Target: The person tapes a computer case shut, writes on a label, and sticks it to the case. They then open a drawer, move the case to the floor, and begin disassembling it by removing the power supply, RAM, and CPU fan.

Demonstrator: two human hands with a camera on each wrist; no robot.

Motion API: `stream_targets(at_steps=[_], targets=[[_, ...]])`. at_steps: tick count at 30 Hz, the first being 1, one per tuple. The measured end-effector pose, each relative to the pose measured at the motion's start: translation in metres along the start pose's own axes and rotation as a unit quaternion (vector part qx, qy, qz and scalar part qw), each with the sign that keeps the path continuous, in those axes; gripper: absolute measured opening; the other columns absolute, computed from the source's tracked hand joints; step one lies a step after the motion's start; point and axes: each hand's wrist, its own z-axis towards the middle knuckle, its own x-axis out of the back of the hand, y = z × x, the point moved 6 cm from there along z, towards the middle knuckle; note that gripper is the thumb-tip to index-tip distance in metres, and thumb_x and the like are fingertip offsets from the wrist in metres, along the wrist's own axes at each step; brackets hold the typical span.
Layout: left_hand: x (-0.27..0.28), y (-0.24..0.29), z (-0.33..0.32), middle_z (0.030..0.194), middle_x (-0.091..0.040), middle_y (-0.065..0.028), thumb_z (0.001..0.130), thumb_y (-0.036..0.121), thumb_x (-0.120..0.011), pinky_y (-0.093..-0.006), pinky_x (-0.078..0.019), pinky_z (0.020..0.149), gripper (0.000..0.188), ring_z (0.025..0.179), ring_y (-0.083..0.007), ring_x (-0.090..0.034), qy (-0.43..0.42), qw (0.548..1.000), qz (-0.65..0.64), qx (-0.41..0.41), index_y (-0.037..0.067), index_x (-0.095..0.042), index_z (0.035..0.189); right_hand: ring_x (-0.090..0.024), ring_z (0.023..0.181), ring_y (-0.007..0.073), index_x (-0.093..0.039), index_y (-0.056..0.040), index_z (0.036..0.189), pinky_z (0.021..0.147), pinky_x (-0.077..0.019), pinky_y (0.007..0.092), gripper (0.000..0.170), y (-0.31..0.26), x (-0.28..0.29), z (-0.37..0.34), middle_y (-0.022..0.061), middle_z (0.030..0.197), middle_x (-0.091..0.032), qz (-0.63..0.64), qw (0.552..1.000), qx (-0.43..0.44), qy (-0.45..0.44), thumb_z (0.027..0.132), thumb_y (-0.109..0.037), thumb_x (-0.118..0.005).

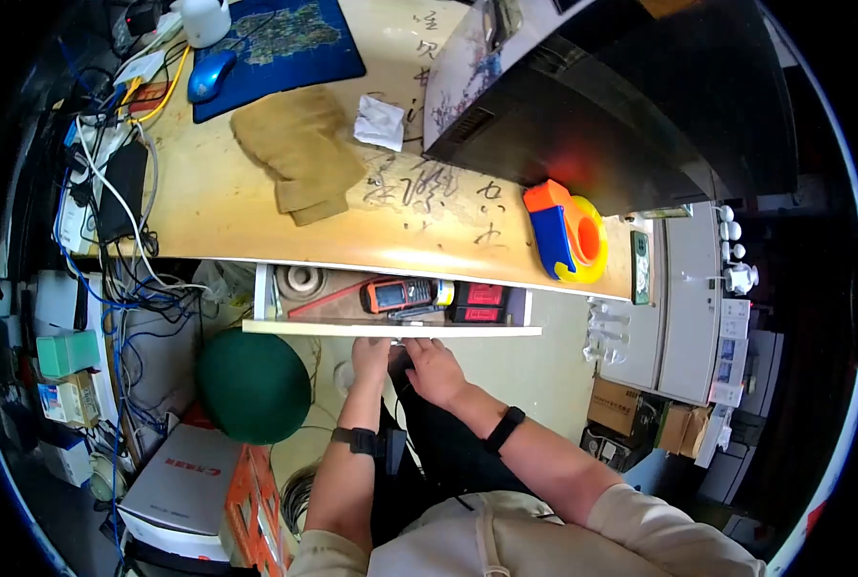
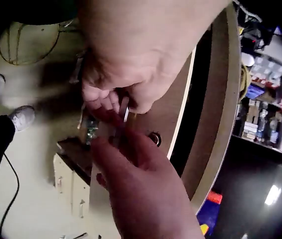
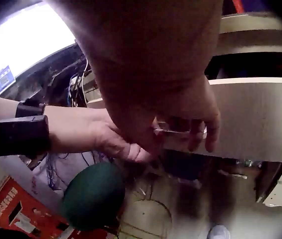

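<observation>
A shallow drawer stands pulled out under the desk; its front panel (image 1: pixel 391 331) is pale wood. Both hands meet just below the middle of that panel. My left hand (image 2: pixel 131 69) curls its fingers around one end of a thin shiny metal bar (image 2: pixel 125 112), flat against the panel side. From the opposite side my right hand (image 2: pixel 146 184) pinches the bar's other end. In the right wrist view the bar (image 3: pixel 173 131) shows as a bright line under the right fingers; its exact kind I cannot tell. A round metal ring (image 2: pixel 155 139) is set in the panel close by.
Inside the drawer lie an orange-and-black handheld meter (image 1: pixel 397 294), a tape roll (image 1: pixel 301 280) and red-and-black boxes (image 1: pixel 478 301). On the desk are a brown cloth (image 1: pixel 299 154), a monitor (image 1: pixel 621 106) and an orange-blue-yellow tape dispenser (image 1: pixel 566 236). A green stool (image 1: pixel 253 387) stands left.
</observation>
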Motion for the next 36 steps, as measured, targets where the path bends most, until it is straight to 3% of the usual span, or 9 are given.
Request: stream_targets(at_steps=[12, 15, 16, 19, 23, 24, 26, 31, 36], targets=[[0.011, -0.004, -0.022, 0.097, -0.061, -0.0139, 0.085, 0.02, -0.059, -0.031, -0.0511, 0.069, 0.034, 0.08, -0.0229, -0.063, -0.047, 0.987, -0.032, 0.149, 0.0, -0.054, 0.112, -0.053, 0.102, 0.0359, -0.039, -0.0006, 0.128, 0.087, -0.0458, 0.0408, 0.058, 0.015, -0.008, -0.014, 0.0196, 0.12, -0.049, 0.115, 0.993, 0.008, -0.029, 0.076, -0.012, -0.061], [0.034, -0.017, -0.004, 0.104, -0.06, -0.0189, 0.08, 0.022, -0.063, -0.0368, -0.0479, 0.08, 0.042, 0.093, -0.0294, -0.061, 0.001, 0.972, 0.22, -0.078, -0.001, -0.053, 0.113, -0.057, 0.097, 0.0338, -0.042, 0.0022, 0.125, 0.083, -0.0482, 0.0384, 0.051, 0.023, 0.001, -0.023, 0.0203, 0.117, -0.05, 0.198, 0.98, -0.022, 0.013, 0.079, -0.011, -0.06], [0.025, 0.035, -0.028, 0.108, -0.059, -0.0217, 0.077, 0.022, -0.065, -0.039, -0.0428, 0.088, 0.048, 0.102, -0.0327, -0.057, 0.006, 0.953, 0.283, -0.11, -0.001, -0.052, 0.116, -0.059, 0.094, 0.032, -0.043, 0.0028, 0.123, 0.082, -0.049, 0.0371, 0.049, 0.029, 0.005, -0.025, 0.0194, 0.116, -0.052, 0.251, 0.966, -0.064, 0.007, 0.08, -0.012, -0.06], [0.034, 0.042, -0.031, 0.092, -0.064, -0.0115, 0.08, 0.019, -0.065, -0.0293, -0.0484, 0.072, 0.044, 0.078, -0.0172, -0.061, -0.021, 0.943, 0.314, -0.107, -0.002, -0.051, 0.117, -0.063, 0.084, 0.0235, -0.05, 0.0021, 0.111, 0.075, -0.0511, 0.0327, 0.03, 0.056, -0.008, -0.032, 0.0143, 0.103, -0.06, 0.425, 0.884, -0.189, 0.033, 0.086, -0.014, -0.056], [0.032, 0.052, -0.037, 0.087, -0.063, -0.0076, 0.082, 0.019, -0.061, -0.0277, -0.0481, 0.065, 0.027, 0.076, -0.0162, -0.062, -0.058, 0.979, 0.193, 0.032, -0.001, -0.06, 0.099, -0.063, 0.082, 0.0245, -0.053, -0.0008, 0.101, 0.074, -0.0527, 0.0361, 0.018, 0.068, -0.011, -0.039, 0.0152, 0.093, -0.063, 0.675, 0.637, -0.371, 0.026, 0.091, -0.011, -0.042], [0.032, 0.049, -0.031, 0.082, -0.064, -0.0126, 0.082, 0.025, -0.059, -0.0309, -0.0451, 0.052, 0.034, 0.063, -0.0174, -0.059, -0.077, 0.977, 0.199, -0.008, -0.005, -0.059, 0.097, -0.063, 0.081, 0.0249, -0.053, 0.0011, 0.101, 0.074, -0.053, 0.0366, 0.019, 0.07, -0.01, -0.037, 0.0152, 0.091, -0.063, 0.685, 0.633, -0.36, 0.016, 0.092, -0.011, -0.041], [0.037, 0.03, -0.028, 0.086, -0.063, -0.0112, 0.086, 0.022, -0.057, -0.0287, -0.0483, 0.056, 0.028, 0.067, -0.0179, -0.062, -0.071, 0.976, 0.182, 0.1, -0.001, -0.055, 0.103, -0.064, 0.079, 0.0256, -0.052, 0.0057, 0.101, 0.072, -0.054, 0.0366, 0.023, 0.074, -0.016, -0.029, 0.0151, 0.088, -0.063, 0.717, 0.612, -0.333, 0.018, 0.093, -0.011, -0.039], [0.02, 0.053, -0.012, 0.088, -0.061, -0.0095, 0.091, 0.023, -0.052, -0.0303, -0.0523, 0.062, 0.025, 0.071, -0.0207, -0.064, -0.096, 0.978, 0.116, 0.147, 0.003, -0.052, 0.107, -0.064, 0.077, 0.0285, -0.049, 0.0071, 0.094, 0.069, -0.0553, 0.0369, 0.021, 0.073, -0.001, -0.013, 0.0175, 0.084, -0.062, 0.697, 0.627, -0.346, 0.031, 0.093, -0.011, -0.037], [-0.002, 0.067, 0.031, 0.088, -0.061, -0.0101, 0.092, 0.025, -0.05, -0.0288, -0.0509, 0.059, 0.028, 0.07, -0.0196, -0.064, -0.093, 0.98, 0.121, 0.129, 0.002, -0.051, 0.109, -0.064, 0.068, 0.0243, -0.049, 0.0071, 0.096, 0.062, -0.0542, 0.0328, 0.021, 0.095, 0.023, 0.031, 0.0154, 0.077, -0.062, 0.643, 0.715, -0.27, 0.053, 0.092, -0.011, -0.038]])
